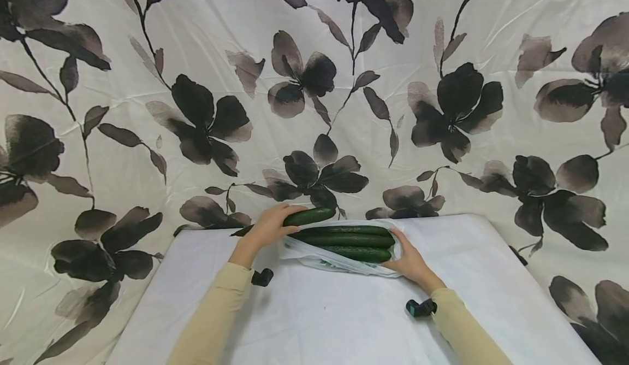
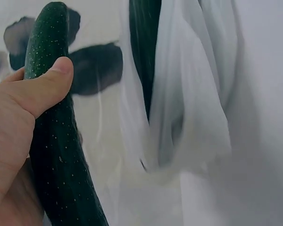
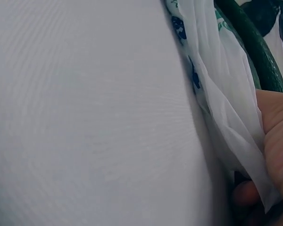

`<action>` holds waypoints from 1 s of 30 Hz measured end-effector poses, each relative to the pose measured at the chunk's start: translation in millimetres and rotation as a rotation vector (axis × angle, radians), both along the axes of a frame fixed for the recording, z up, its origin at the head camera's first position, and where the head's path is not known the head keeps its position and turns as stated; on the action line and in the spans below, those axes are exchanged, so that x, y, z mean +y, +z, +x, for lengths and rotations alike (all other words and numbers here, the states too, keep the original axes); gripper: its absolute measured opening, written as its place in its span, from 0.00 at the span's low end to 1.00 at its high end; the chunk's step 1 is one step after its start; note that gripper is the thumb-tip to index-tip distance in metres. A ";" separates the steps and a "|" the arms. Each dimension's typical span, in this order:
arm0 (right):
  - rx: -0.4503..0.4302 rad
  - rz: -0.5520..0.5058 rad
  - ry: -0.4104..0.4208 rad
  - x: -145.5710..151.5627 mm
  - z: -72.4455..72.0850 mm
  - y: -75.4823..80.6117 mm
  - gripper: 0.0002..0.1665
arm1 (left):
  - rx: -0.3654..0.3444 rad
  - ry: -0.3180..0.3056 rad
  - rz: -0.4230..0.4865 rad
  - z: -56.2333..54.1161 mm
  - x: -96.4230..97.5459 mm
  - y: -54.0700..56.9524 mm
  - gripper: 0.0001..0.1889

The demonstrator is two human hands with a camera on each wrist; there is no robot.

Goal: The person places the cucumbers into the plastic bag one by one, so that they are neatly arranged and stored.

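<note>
My left hand (image 1: 267,229) holds a dark green cucumber (image 1: 316,215) above the far left side of a white plastic bag (image 1: 307,257). In the left wrist view the thumb lies across this speckled cucumber (image 2: 61,155), with the other fingers mostly hidden behind it. Several more cucumbers (image 1: 351,240) lie side by side in the bag, showing through its open top. At the bag's right end, my right hand (image 1: 409,258) grips the plastic around the cucumber ends. Green and blue print marks the bag (image 3: 226,94) in the right wrist view, where the fingers are partly hidden.
A white-covered table (image 1: 319,321) carries the bag near its far edge. Behind it hangs a pale cloth (image 1: 383,152) with dark flowers. Small black devices are worn on the left wrist (image 1: 262,277) and right wrist (image 1: 421,307).
</note>
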State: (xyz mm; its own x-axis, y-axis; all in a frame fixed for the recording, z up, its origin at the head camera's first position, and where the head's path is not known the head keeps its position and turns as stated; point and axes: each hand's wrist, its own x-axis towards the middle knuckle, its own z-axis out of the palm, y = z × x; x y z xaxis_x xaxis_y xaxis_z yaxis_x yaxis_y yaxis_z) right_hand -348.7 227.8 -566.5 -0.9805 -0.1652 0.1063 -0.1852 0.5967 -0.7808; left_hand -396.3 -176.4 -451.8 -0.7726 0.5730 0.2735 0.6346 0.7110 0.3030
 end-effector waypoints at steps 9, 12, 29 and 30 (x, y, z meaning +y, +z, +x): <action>-0.037 0.142 0.055 -5.1 -9.2 17.1 0.64 | -0.001 -0.035 -0.014 -6.4 36.6 2.8 0.31; -0.036 0.176 0.057 -6.4 -9.5 23.0 0.65 | -0.027 -0.053 -0.018 -7.6 48.0 2.1 0.31; 0.013 0.216 0.045 -13.2 -10.2 33.9 0.69 | -0.024 -0.098 -0.112 -8.8 89.6 -3.9 0.30; 0.017 0.224 0.042 -13.3 -10.3 34.8 0.70 | -0.023 -0.098 -0.117 -8.4 92.2 -4.1 0.30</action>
